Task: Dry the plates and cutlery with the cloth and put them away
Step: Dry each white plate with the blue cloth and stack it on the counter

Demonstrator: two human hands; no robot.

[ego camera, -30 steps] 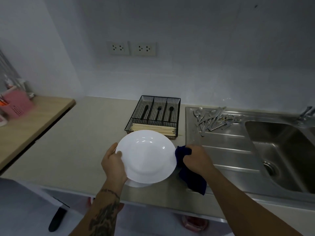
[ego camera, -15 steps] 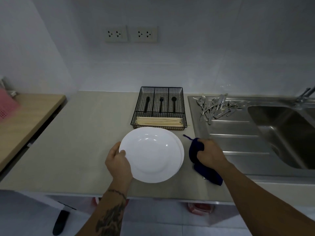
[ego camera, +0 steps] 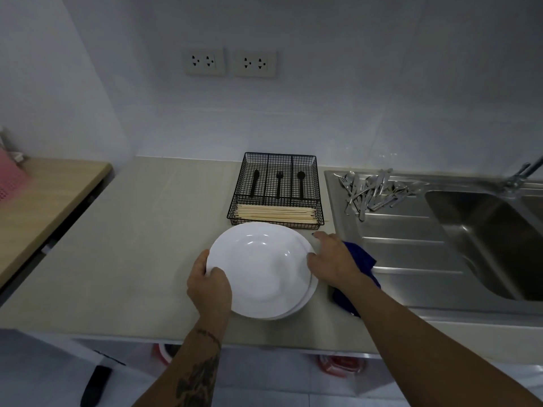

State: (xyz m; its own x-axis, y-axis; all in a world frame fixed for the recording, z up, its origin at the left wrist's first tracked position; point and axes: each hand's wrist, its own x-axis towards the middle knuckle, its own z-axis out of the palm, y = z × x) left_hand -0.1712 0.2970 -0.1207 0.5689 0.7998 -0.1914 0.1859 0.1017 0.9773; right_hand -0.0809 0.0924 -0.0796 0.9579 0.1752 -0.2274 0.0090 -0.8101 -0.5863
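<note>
Left hand [ego camera: 209, 286] clamped on near-left rim of top plate [ego camera: 258, 268], thumb over the edge. Plates stacked on counter [ego camera: 141, 245], just before wire caddy [ego camera: 276, 190]. Right hand [ego camera: 332, 259] spread, fingertips on plate's right rim; blue cloth [ego camera: 360, 265] beneath the palm, grip unclear. Cutlery [ego camera: 371, 192] heaped on drainboard [ego camera: 411, 248]. No legible writing.

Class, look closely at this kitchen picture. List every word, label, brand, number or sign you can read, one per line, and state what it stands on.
No readable text anywhere in this view.
Wall sockets: holes only, no lettering visible.
Black wire cutlery tray: knife, fork and spoon shapes mark three sections; pictures, not words.
White plates: blank.
Red items under the counter: too blurred to tell.
Forearm tattoo: too dark to read.
</note>
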